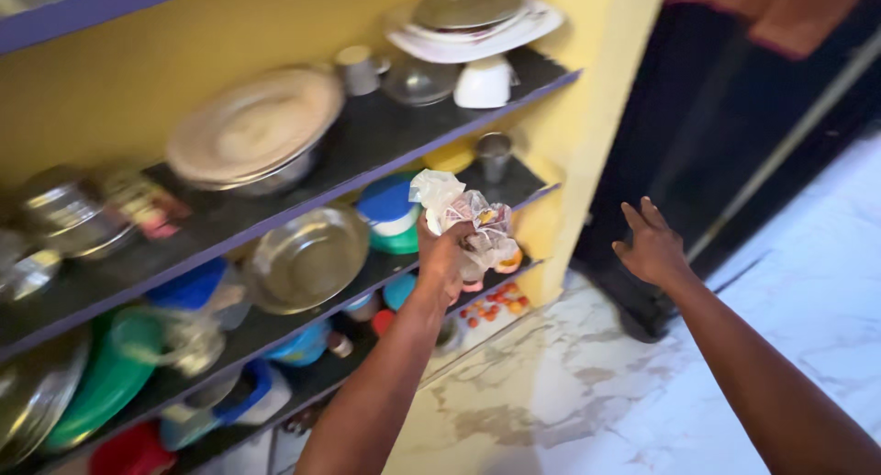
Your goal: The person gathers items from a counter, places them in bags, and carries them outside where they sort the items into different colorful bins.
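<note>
Left hand point(443, 255) clamps crumpled bag point(463, 220); right hand point(653, 247) spread, empty. We judge bag may snag steel cup point(494, 154), toppling it.

Warm even indoor light, steel bowl point(307, 259) left of the gripping fingers point(447, 239) showing soft glare, motion blur heavy toward the left edge, dark underexposed doorway point(734, 99) beyond the spread fingers point(642, 216), marble floor point(808, 255) bright.
</note>
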